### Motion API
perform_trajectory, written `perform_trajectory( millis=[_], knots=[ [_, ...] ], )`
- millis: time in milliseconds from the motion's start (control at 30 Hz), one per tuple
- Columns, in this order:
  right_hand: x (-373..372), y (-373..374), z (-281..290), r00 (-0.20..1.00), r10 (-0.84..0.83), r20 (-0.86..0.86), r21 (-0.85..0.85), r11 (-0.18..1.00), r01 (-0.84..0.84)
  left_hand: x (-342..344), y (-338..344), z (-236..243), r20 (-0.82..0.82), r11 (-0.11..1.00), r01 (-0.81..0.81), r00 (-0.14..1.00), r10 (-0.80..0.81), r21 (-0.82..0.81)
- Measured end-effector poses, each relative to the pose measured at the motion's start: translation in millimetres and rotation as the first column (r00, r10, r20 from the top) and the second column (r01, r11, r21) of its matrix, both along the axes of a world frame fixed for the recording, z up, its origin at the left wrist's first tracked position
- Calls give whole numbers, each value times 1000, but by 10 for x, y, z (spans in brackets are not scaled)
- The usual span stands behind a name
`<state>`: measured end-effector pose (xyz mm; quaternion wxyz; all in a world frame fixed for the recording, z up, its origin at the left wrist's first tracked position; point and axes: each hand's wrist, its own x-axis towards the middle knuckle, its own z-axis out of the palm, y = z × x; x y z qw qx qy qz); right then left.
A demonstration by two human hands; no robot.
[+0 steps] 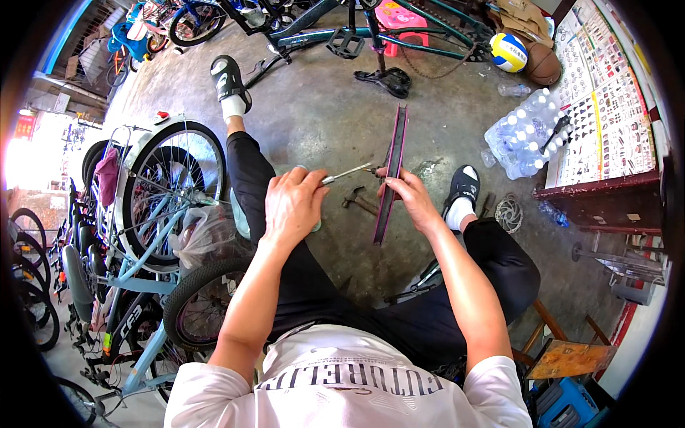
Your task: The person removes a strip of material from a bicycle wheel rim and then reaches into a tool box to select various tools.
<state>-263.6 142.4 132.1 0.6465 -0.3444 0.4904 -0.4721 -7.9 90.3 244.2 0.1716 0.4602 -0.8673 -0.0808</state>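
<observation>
My left hand (292, 202) is closed round the handle of a screwdriver (347, 173) with a slim metal shaft pointing right. Its tip lies close to the axle end of a bicycle wheel; contact between them I cannot tell. Seen edge-on, the wheel's bare rim (389, 207) is dark with pink edges and carries no tyre. My right hand (409, 197) grips this wheel at its near side, keeping it upright between my knees. The wheel's spokes are hardly visible from this angle. On the floor behind the screwdriver lies a hammer (362, 202).
An upturned bicycle frame (307, 39) stands ahead, its saddle (385, 82) low. Bottles in a pack (524, 135) and a brake disc (509, 213) sit at right. A light-blue bicycle (146, 242) and a loose tyre (187, 303) crowd my left. A wooden stool (571, 358) is at lower right.
</observation>
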Motion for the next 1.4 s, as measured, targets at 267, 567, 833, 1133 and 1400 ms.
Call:
perform_trajectory(
  millis=[267, 567, 833, 1133, 1400],
  knots=[
    [-33, -17, -10, 999, 0, -41, -40, 999, -2, 114, 138, -81, -42, 977, -116, 991, 126, 178],
    [-58, -32, -21, 999, -19, 43, 63, 998, 16, -127, 294, 81, -99, 953, -95, 987, 128, 287],
    [12, -174, -9, 928, -198, 316, 99, 980, 175, -181, 699, 44, -67, 869, -1, 997, 39, 495],
    [159, -445, 36, 855, -319, 409, 121, 947, 296, -230, 952, -14, 105, 893, -117, 991, 78, 435],
    [310, -586, -33, 852, -358, 381, 124, 933, 337, -258, 988, -217, 174, 925, -202, 973, 151, 322]
  ],
)
